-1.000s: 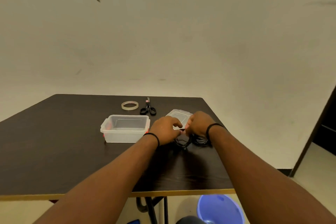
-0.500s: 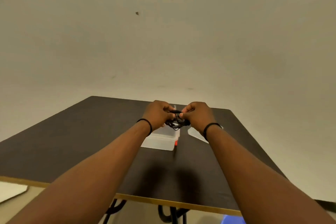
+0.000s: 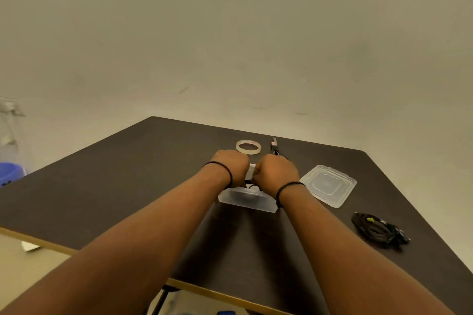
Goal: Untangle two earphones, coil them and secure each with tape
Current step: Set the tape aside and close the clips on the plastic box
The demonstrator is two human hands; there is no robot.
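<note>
Dark table (image 3: pixel 102 186), two hands (image 3: pixel 231 167), one tape roll (image 3: pixel 248 147)

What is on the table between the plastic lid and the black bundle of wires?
Nothing: the head view shows bare dark table between the lid and the wire bundle.

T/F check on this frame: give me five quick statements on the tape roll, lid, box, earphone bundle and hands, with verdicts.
1. The tape roll lies flat on the table, beyond the hands. True.
2. The clear lid is snapped onto the clear box. False: it lies on the table to the right of the box.
3. A black earphone bundle lies on the table near its right edge, in neither hand. True.
4. The left hand rests flat and open on the table. False: its fingers are curled, close beside the right hand, above the box.
5. The scissors lie left of the tape roll. False: they lie to its right.
</note>
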